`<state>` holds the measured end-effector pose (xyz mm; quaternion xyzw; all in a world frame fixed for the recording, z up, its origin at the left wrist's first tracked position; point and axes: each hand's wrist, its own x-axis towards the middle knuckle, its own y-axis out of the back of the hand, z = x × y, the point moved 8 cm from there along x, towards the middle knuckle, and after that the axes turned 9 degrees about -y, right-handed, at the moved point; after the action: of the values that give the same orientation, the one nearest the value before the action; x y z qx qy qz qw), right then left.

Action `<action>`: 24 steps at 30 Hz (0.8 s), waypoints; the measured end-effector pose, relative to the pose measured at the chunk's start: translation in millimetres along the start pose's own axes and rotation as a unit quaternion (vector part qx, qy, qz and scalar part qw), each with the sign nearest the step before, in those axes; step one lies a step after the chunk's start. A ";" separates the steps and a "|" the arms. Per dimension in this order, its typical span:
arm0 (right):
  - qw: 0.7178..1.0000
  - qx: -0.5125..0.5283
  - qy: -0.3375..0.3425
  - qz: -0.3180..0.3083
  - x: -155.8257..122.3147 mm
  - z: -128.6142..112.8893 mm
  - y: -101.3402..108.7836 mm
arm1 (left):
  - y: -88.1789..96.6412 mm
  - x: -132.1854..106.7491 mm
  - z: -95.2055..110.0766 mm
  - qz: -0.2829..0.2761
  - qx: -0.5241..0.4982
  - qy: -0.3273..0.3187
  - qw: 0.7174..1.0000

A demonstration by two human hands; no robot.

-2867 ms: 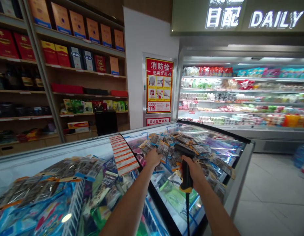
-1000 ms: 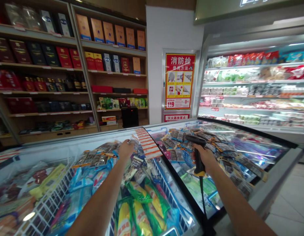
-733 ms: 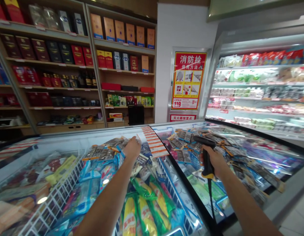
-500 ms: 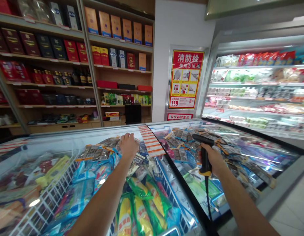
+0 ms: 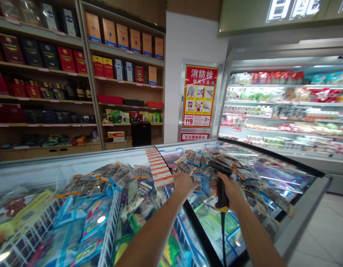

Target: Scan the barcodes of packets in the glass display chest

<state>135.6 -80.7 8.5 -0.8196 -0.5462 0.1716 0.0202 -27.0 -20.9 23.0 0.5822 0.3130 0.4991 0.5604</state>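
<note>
My right hand [image 5: 233, 190] is wrapped round the handle of a black barcode scanner [image 5: 220, 177] with a yellow base and a cable hanging down. It points at small dark snack packets with orange strips [image 5: 205, 163] piled on the glass lid of a chest freezer [image 5: 302, 200]. My left hand [image 5: 184, 182] reaches over the black lid divider to the left edge of that pile, its fingers curled down among the packets. What the fingers hold, if anything, is hidden.
A second pile of the same packets [image 5: 105, 176] lies on the left lid, above blue bags in white wire baskets [image 5: 110, 230]. Wooden shelves of boxed goods [image 5: 77, 74] stand behind. A red fire-hydrant poster [image 5: 199, 96] and an open chiller [image 5: 282, 111] are to the right.
My left hand left the packet pile on the left lid and moved right to the pile by the scanner. The view swung slightly right. The scanner stayed in my right hand.
</note>
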 end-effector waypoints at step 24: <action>1.000 -0.010 0.012 0.004 -7.1 8.5 6.3 | -16.9 20.1 -21.0 -0.076 -0.347 0.003 0.935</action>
<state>136.2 -90.9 1.0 -0.8239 -0.5443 0.1566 0.0182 -37.1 7.7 8.7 0.3246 0.1651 0.5342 0.7629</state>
